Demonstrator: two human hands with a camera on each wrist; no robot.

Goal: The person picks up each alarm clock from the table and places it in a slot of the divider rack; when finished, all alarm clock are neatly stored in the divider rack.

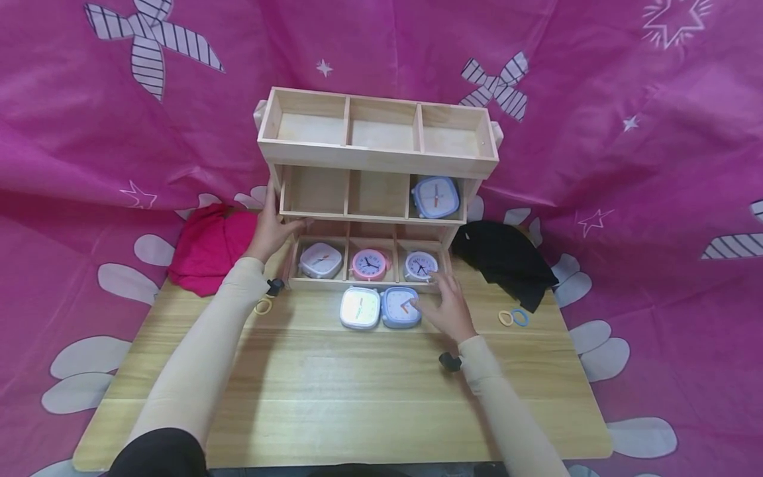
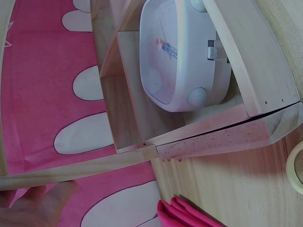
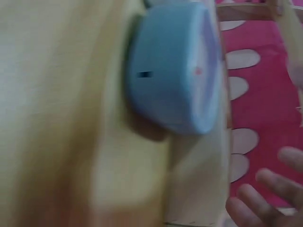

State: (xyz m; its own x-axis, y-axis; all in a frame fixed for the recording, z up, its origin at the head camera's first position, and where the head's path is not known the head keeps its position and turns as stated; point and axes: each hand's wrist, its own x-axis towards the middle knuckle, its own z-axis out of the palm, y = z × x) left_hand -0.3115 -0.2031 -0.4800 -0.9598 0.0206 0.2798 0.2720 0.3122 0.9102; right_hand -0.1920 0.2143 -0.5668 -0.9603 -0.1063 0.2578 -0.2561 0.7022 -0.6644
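A three-tier wooden box point(image 1: 381, 156) with compartments stands at the back of the table. My left hand point(image 1: 271, 230) grips the left end of its middle tier, thumb along the underside; in the left wrist view, fingers point(image 2: 40, 203) show beneath a wooden strip. My right hand point(image 1: 448, 311), fingers spread and holding nothing, hovers beside a blue alarm clock point(image 1: 401, 307) before the box. A white clock point(image 1: 360, 308) lies beside that one. In the bottom tier sit a white clock point(image 1: 320, 260), a pink clock point(image 1: 369, 265) and a lavender clock point(image 1: 420, 266). Another blue clock point(image 1: 436, 197) occupies the middle tier's right compartment.
Red cloth point(image 1: 208, 248) lies left of the box and black cloth point(image 1: 503, 258) right of it. A yellow ring point(image 1: 263, 306) is near my left wrist; a yellow ring point(image 1: 505, 318) and a blue ring point(image 1: 520, 318) lie at right. A pink curtain point(image 1: 381, 40) hangs behind.
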